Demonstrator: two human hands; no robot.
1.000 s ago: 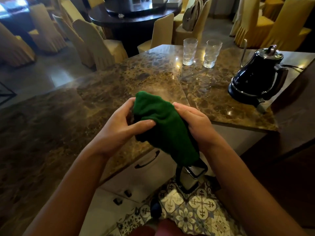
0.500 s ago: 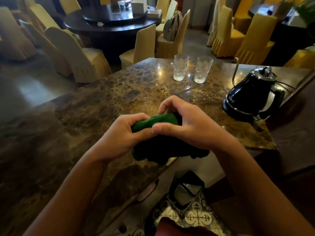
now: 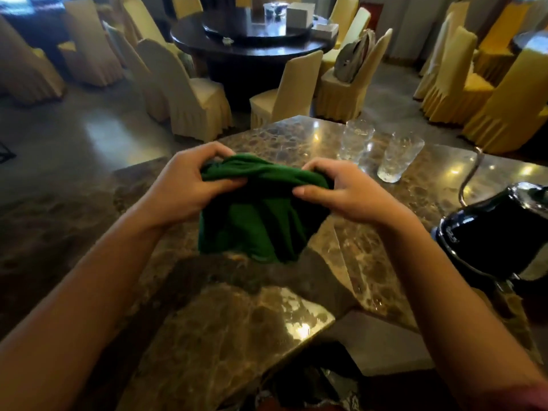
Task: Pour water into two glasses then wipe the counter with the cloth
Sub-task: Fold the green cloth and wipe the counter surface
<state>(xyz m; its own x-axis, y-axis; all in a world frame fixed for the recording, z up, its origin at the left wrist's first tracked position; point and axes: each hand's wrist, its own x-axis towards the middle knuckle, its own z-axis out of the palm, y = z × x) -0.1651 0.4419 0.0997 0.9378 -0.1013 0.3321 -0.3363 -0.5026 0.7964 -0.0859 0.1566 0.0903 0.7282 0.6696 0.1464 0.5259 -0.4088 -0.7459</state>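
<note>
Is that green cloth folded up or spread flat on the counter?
Neither: the cloth hangs partly opened, bunched along its top edge between the left hand and right hand, above the counter.

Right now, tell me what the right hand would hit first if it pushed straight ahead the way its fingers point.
The right hand points forward and left, its grip shut on the green cloth. Past the cloth, it would probably meet the left hand. The two glasses stand farther off to its right, likely outside that line, though depth is unclear.
</note>
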